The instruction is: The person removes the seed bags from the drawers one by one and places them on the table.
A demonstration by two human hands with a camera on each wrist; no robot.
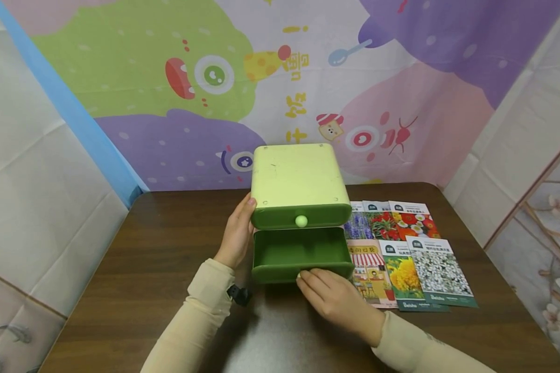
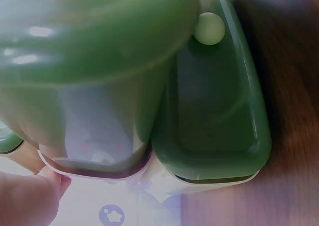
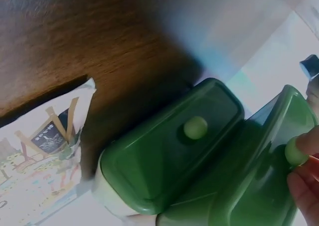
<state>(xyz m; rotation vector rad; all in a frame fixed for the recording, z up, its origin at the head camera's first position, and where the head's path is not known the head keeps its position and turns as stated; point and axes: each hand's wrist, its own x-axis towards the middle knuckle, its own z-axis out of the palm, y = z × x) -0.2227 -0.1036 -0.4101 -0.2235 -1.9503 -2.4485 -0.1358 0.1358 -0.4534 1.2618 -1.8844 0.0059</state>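
A small cabinet with a pale yellow-green top [image 1: 298,173] and dark green drawers stands on the table. Its middle drawer [image 1: 303,251] is pulled out and looks bare inside. My right hand [image 1: 333,300] pinches the round knob [image 3: 295,152] of that drawer between thumb and fingers. Against the cabinet's left side rests my left hand [image 1: 237,230], fingers fairly straight, with its tips by the front edge. The top drawer with its light knob [image 1: 301,221] is closed. Below, the bottom drawer [image 2: 214,96] is closed too, hidden from the head view.
Several flower seed packets lie on the table right of the cabinet, among them a white-flower packet [image 1: 441,269] and a yellow-flower packet [image 1: 403,274]. The brown table [image 1: 168,233] ends at a printed cartoon cloth [image 1: 144,77] behind.
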